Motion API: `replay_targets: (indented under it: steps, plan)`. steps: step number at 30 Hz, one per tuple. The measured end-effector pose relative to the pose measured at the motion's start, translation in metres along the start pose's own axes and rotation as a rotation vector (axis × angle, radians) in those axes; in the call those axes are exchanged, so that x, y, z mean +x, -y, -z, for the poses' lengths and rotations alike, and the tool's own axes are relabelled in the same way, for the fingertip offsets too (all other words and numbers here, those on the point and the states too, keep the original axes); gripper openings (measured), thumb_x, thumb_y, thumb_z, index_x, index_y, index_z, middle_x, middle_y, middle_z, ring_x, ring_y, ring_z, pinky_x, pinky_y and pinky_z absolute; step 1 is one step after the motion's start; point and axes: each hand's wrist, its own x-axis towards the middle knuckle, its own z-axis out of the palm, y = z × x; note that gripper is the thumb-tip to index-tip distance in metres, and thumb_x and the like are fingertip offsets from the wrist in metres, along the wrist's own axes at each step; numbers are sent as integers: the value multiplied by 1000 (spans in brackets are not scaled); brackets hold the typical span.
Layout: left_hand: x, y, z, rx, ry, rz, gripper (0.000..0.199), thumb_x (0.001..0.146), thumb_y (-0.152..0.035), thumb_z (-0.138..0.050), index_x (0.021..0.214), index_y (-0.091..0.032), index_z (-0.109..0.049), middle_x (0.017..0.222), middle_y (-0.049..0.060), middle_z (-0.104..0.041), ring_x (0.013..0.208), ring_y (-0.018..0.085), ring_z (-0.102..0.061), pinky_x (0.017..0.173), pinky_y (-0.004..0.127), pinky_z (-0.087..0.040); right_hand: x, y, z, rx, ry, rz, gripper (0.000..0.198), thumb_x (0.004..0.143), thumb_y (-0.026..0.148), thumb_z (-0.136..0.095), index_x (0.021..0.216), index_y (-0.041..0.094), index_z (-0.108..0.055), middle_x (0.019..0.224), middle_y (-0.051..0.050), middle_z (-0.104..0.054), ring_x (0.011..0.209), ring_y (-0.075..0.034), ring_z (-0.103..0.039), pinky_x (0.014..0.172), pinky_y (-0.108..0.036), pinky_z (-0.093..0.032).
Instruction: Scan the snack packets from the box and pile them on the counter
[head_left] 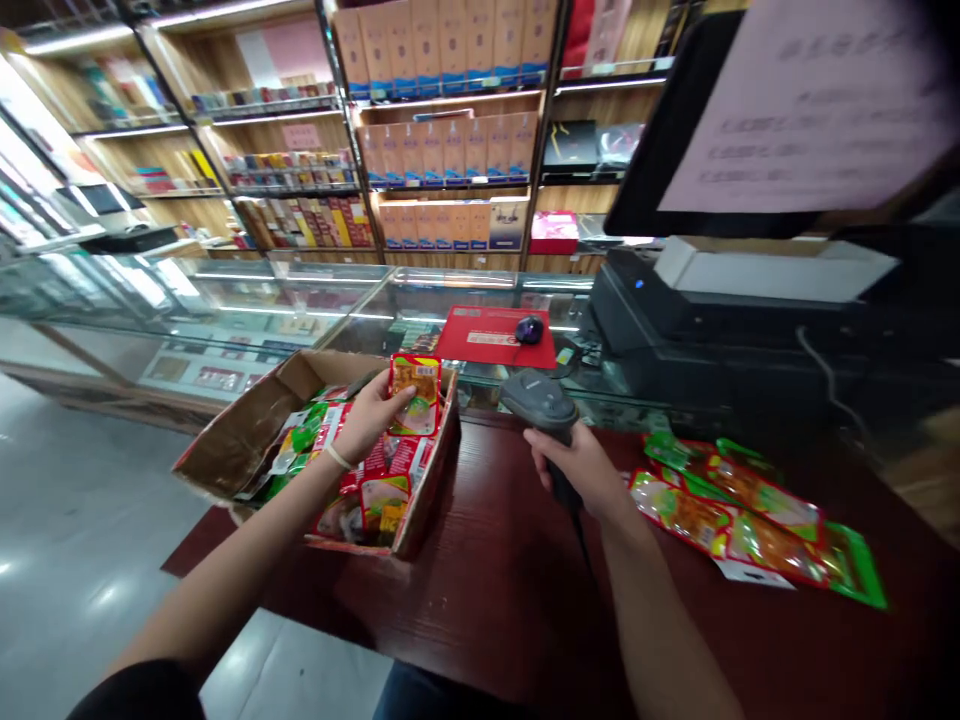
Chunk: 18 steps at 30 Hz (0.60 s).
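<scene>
My left hand [371, 415] is closed on a red-edged snack packet [417, 400], held upright above the right part of an open cardboard box [232, 435]. Inside the box lie several red, green and clear food packets [386, 490]. My right hand [574, 465] wraps round the handle of a dark grey barcode scanner [540, 400], whose head points forward and left toward the packet. A cable hangs from the scanner's grip. Right of that hand, a loose pile of snack packets [739, 515] in red and green wrapping rests on the dark red wooden table [487, 580].
Behind the table runs a glass display counter [300, 300] bearing a red mat [472, 335] and a computer mouse [529, 329]. A black till machine [645, 340] and a monitor [675, 120] covered by a paper sheet stand at the right. Stocked shelves line the back wall.
</scene>
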Motion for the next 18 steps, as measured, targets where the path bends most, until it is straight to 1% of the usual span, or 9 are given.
replay_targets:
  steps: [3,4,5,7,9,11,14,16,18]
  plan:
    - [4,-13,-28,16,115,68,44,73,-30,-75,114,-18,-64,109,6,-70,102,23,-63,92,33,-48,3,7,33,35,-72,36,36,74,47,-73,78,21,-49,50,8,-53,35,-9,-46,34,-20,-37]
    - [5,-16,-40,10,162,88,44,73,-29,-75,114,-18,-64,110,6,-70,102,22,-64,92,33,-48,3,10,45,55,-99,53,35,74,47,-73,79,21,-50,49,8,-52,35,-9,-46,33,-21,-37]
    - [7,-17,-53,-1,209,107,43,73,-27,-75,113,-18,-64,110,6,-70,100,21,-64,92,32,-49,3,11,57,86,-158,63,35,73,46,-74,81,21,-52,48,8,-52,34,-9,-45,33,-21,-37]
    - [10,-12,-84,-39,293,156,37,73,-26,-75,108,-18,-65,105,6,-71,95,20,-66,89,31,-49,0,13,82,125,-249,78,34,72,46,-74,79,21,-52,48,8,-52,34,-9,-45,33,-20,-38]
    - [13,1,-117,-86,345,238,31,71,-24,-77,99,-16,-66,98,6,-72,89,20,-67,85,31,-51,-5,13,104,152,-299,84,33,73,46,-74,74,22,-51,50,7,-53,35,-9,-46,33,-21,-38]
    - [15,19,-150,-116,367,363,26,69,-21,-78,92,-15,-67,90,7,-73,81,20,-68,80,31,-52,-10,12,122,175,-338,100,32,74,46,-73,74,22,-51,51,6,-53,36,-9,-46,33,-21,-39]
    - [17,48,-191,-157,398,562,23,68,-16,-77,87,-14,-65,82,7,-72,74,20,-68,75,33,-53,-17,11,141,193,-393,130,31,74,46,-72,78,24,-51,52,7,-53,36,-10,-46,34,-21,-39]
    - [20,63,-210,-173,437,637,22,68,-14,-77,86,-14,-65,79,7,-71,72,19,-68,75,32,-53,-20,10,146,196,-407,139,31,74,47,-71,77,24,-51,52,7,-53,36,-10,-46,35,-22,-39]
    - [24,72,-219,-136,461,668,25,65,-9,-77,87,-14,-66,76,6,-70,71,18,-67,74,31,-52,-21,11,147,201,-410,134,32,73,47,-71,77,24,-51,51,6,-53,36,-10,-45,35,-22,-40]
